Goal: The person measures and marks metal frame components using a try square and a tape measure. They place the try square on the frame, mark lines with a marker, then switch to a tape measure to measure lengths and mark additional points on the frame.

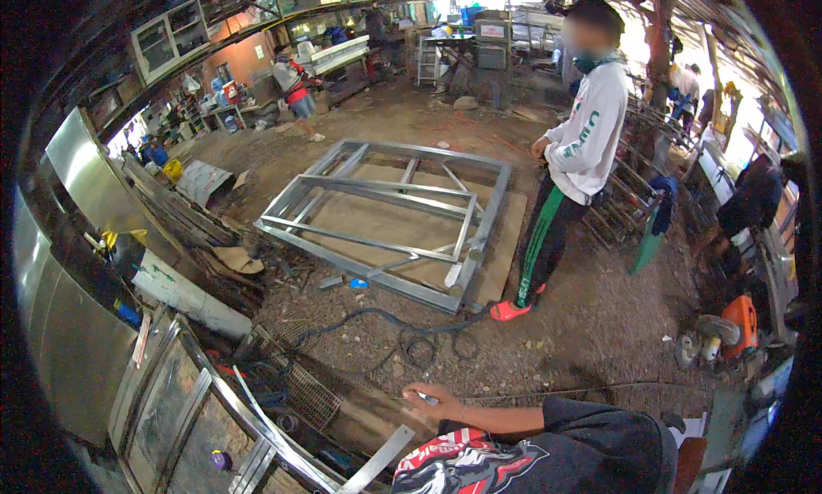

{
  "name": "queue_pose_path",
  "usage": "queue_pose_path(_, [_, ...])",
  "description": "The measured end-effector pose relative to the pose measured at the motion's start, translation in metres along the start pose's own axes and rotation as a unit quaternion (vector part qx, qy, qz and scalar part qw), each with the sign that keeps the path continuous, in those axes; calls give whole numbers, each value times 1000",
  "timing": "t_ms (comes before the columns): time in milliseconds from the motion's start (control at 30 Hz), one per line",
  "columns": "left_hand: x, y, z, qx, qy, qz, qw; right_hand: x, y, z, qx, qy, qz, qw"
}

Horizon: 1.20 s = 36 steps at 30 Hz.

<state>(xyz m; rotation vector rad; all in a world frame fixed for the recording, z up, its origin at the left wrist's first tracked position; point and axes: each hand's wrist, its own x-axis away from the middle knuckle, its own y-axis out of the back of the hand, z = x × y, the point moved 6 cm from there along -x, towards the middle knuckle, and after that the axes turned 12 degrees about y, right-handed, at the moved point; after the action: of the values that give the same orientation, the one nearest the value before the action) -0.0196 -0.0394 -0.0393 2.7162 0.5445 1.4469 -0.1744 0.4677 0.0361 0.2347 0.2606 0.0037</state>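
My right hand (428, 400) is raised in front of my chest, with the forearm running across from the right. Its fingers are closed on a small white pen-like object (427, 398), too small to name surely. My left hand does not show. Below the right hand, a flat metal strip (378, 461) slants up from the lower edge; whatever supports its near end is hidden. To the left stands a dark-framed work surface (163, 400) bearing metal strips (255, 467) and a small round purple-and-black object (220, 460), perhaps a tape measure.
Large metal frames (385, 276) lie on a brown board on the dirt floor. A person (591, 117) in a white top stands beside them. Black cable (394, 318) loops across the ground. An orange machine (738, 327) sits at right, sheet metal (94, 177) at left.
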Motion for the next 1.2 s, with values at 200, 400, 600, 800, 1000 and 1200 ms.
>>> queue_pose_path(200, [21,6,18,27,-7,-27,999,-27,13,14,13,90,-9,996])
queue_pose_path(400, [31,5,30,50,-9,-52,997,-48,16,0,-9,14,76,997])
queue_pose_path(600, [34,-1,33,58,0,-64,996,-55,33,-11,-7,-21,84,996])
queue_pose_path(800, [35,-3,23,43,-6,-65,997,-60,57,-2,-46,42,49,997])
queue_pose_path(1000, [34,0,12,19,-21,-59,998,-51,69,-22,-10,9,48,999])
queue_pose_path(1200, [23,2,-2,3,-25,-52,998,-50,63,-26,6,3,54,998])
